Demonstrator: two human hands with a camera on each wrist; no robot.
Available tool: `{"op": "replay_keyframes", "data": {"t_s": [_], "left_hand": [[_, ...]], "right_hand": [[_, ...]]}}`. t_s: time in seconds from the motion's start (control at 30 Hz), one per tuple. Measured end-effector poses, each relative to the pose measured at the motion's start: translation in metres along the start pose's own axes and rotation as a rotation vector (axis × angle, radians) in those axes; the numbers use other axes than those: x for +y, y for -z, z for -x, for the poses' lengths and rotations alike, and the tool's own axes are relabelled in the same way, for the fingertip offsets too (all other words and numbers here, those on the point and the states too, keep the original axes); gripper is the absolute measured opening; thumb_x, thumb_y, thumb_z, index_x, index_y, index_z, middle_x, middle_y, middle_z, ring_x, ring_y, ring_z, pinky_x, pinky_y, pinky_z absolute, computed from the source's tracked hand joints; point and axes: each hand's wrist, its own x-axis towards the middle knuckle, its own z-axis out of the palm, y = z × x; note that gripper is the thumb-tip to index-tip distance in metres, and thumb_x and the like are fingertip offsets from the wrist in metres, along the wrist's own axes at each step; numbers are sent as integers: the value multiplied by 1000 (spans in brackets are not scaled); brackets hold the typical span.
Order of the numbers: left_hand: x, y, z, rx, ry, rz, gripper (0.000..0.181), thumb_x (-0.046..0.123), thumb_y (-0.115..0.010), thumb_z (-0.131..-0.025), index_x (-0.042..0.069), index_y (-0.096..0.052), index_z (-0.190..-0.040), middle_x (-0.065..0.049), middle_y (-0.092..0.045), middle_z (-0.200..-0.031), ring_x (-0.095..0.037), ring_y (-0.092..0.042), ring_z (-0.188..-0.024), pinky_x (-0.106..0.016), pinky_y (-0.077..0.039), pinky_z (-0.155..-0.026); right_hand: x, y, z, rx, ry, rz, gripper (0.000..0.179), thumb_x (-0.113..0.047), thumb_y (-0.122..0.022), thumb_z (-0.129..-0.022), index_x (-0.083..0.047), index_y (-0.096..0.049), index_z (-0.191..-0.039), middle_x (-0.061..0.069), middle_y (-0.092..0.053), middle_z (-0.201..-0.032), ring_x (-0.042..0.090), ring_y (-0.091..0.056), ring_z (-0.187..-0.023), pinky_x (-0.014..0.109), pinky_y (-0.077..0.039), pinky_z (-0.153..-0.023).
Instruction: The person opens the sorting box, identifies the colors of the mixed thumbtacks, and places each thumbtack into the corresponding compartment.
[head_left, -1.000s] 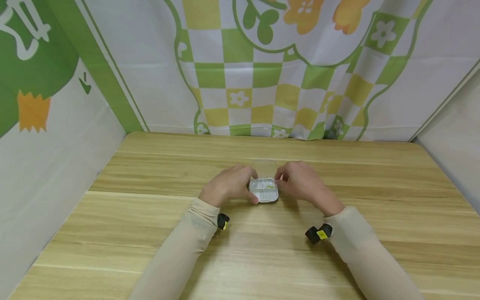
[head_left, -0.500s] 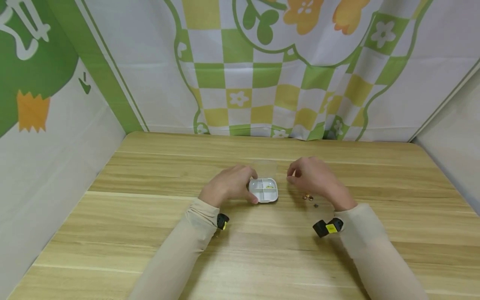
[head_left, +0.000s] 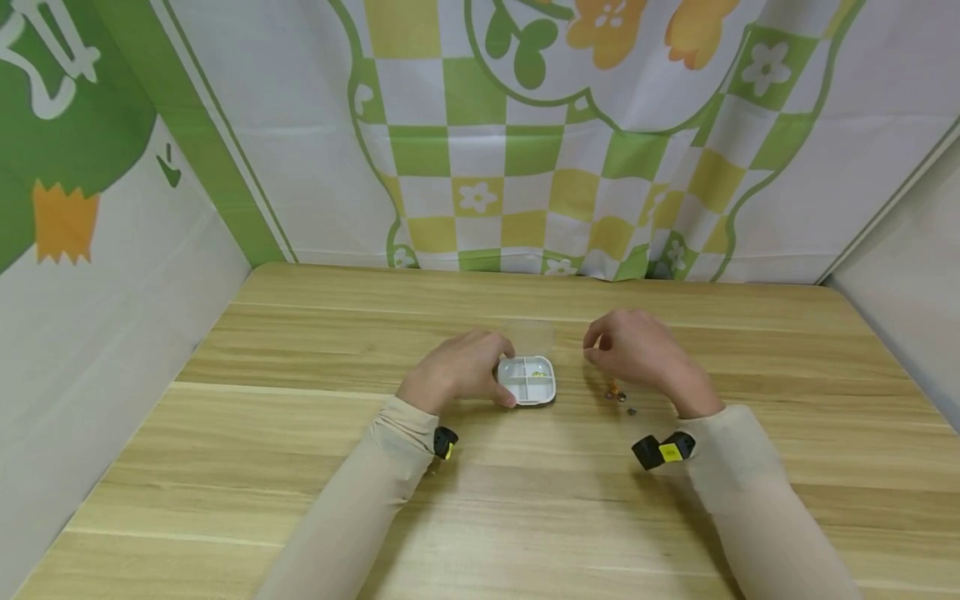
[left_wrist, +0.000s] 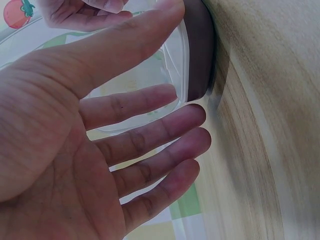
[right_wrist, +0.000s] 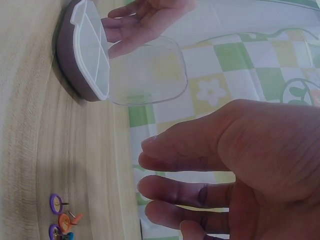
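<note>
A small pill box with a white four-part tray and dark sides sits on the table, its clear lid raised at the back. Small yellowish pieces lie in its back right compartment. My left hand holds the box's left side, thumb at the near edge and forefinger at the far edge; the other fingers extend behind it. My right hand hovers right of the box, thumb and forefinger tips close together, nothing visible between them. Below it lie several thumbtacks, with purple, orange and blue showing in the right wrist view.
The wooden table ends at a patterned green, yellow and white curtain behind. A pale cloth hangs along the left side. Black cameras are strapped to both wrists.
My right hand has left the box's right edge and moved right and slightly up, uncovering the thumbtacks. My left hand and the box stay where they were.
</note>
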Motion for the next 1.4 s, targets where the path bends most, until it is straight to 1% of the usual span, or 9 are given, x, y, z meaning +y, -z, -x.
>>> {"op": "replay_keyframes", "data": {"t_s": [0.1, 0.23, 0.33, 0.5, 0.63, 0.83, 1.13, 1.4], "left_hand": [[0, 0, 0, 1, -3, -3, 62, 29, -92, -74, 2, -68, -125, -9, -68, -118, -21, -61, -100, -40, -49, -89], [1, 1, 1, -2, 0, -2, 63, 29, -92, -74, 2, -68, -125, -9, -68, -119, -21, -61, -100, -40, -49, -90], [1, 1, 1, -4, 2, 0, 62, 29, -92, -75, 2, -68, -125, -9, -68, -118, -21, -60, -100, -40, -49, -89], [0, 0, 1, -5, 3, -1, 62, 29, -92, -75, 2, -68, -125, -9, -68, -119, -20, -60, -100, -40, -49, -89], [-1, 0, 0, -3, 4, 1, 61, 28, -92, -75, 2, -68, -125, -8, -68, -117, -20, -60, -99, -40, -49, -89], [-1, 0, 0, -6, 4, 3, 61, 29, -92, -75, 2, -68, -125, -8, -68, -117, -20, -60, -98, -39, -49, -88], [-1, 1, 1, -6, 2, 4, 62, 29, -92, -75, 2, -68, -125, -8, -68, -117, -20, -60, -98, -39, -49, -88], [-1, 0, 1, -6, 0, 5, 63, 30, -92, -75, 2, -67, -126, -8, -68, -118, -20, -60, -99, -40, -50, -89]], "right_hand": [[1, 2, 0, -13, 2, 1, 11, -14, -70, -91, -11, -79, -95, 0, -69, -81, 17, -59, -70, 39, -48, -67], [2, 5, 2, -42, 3, -11, 10, -12, -69, -90, -10, -79, -94, 1, -70, -83, 18, -61, -75, 41, -50, -71], [4, 7, 3, -77, -1, -26, 9, -11, -69, -90, -10, -78, -91, 1, -69, -84, 19, -61, -76, 41, -51, -73], [9, 9, 3, -139, -11, -27, 7, -10, -70, -88, -11, -76, -86, 0, -67, -81, 19, -60, -75, 40, -50, -70], [11, 9, 3, -168, -13, -11, 8, -9, -70, -87, -12, -76, -82, 0, -67, -81, 19, -59, -74, 38, -49, -69], [14, 8, 4, -216, -52, 17, 9, -12, -70, -85, -15, -74, -78, -1, -67, -81, 18, -58, -74, 37, -49, -67], [18, 7, 5, -259, -84, 44, 7, -18, -72, -83, -16, -73, -76, -4, -66, -78, 17, -57, -72, 36, -48, -66], [20, 3, 4, -290, -122, 28, 12, -20, -79, -80, -17, -73, -71, -5, -64, -71, 15, -51, -67, 31, -41, -58]]}}
